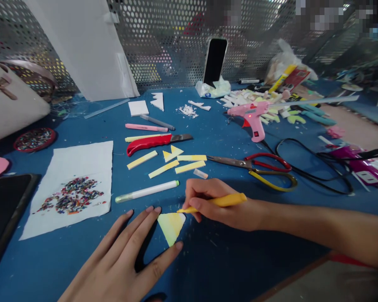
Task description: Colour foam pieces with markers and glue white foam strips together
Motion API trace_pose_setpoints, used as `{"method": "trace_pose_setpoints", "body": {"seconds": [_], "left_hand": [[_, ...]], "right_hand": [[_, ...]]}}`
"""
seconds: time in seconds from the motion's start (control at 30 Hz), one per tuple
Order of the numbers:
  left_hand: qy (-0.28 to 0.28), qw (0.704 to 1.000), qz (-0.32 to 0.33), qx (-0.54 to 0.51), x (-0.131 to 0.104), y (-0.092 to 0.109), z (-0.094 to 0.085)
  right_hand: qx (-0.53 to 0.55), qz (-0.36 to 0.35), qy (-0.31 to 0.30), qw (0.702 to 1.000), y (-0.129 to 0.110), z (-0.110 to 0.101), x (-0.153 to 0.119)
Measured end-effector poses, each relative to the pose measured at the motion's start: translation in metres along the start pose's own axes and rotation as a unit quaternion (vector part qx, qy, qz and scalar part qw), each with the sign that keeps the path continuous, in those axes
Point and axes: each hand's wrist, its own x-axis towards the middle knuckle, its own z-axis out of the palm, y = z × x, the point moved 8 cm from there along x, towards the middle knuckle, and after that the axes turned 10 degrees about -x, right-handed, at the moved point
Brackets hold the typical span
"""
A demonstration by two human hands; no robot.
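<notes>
My right hand (220, 203) is closed around a yellow marker (229, 200), its tip at the upper right edge of a small triangular piece (170, 226) coloured yellow and pale green. My left hand (129, 251) lies with its fingers spread; the forefinger touches the piece's upper left corner and the thumb its lower end. Above the hands lie a white and green marker (148, 191), several yellow-edged strips (190, 166) and a small notched yellow piece (172, 153). A small clear cap (200, 173) rests just above my right hand.
Red-handled knife (149, 143), scissors (248, 163) and pink glue gun (250, 115) with a black cable lie beyond the hands. Beads cover a white sheet (101, 159) at left, beside a dark tablet (9, 209). A phone (215, 61) stands at the back.
</notes>
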Motion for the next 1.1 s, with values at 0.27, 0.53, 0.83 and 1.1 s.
{"method": "trace_pose_setpoints", "body": {"seconds": [0.27,0.53,0.83,1.1], "left_hand": [[-0.007,1.000,0.013,-0.005,0.0009,0.0001,-0.0001],[0.006,1.000,0.024,0.008,0.0012,-0.0018,0.0014],[-0.012,1.000,0.003,-0.004,0.0003,-0.0014,0.0032],[-0.010,1.000,0.000,-0.007,-0.0006,-0.0017,0.0028]], "right_hand": [[0.005,-0.014,-0.001,1.000,-0.0003,0.0002,-0.0004],[-0.021,-0.009,-0.011,1.000,-0.0019,0.0015,0.0002],[0.022,-0.007,-0.014,1.000,0.0002,0.0026,-0.0011],[0.014,-0.005,0.007,1.000,-0.0024,-0.0011,-0.0001]]}}
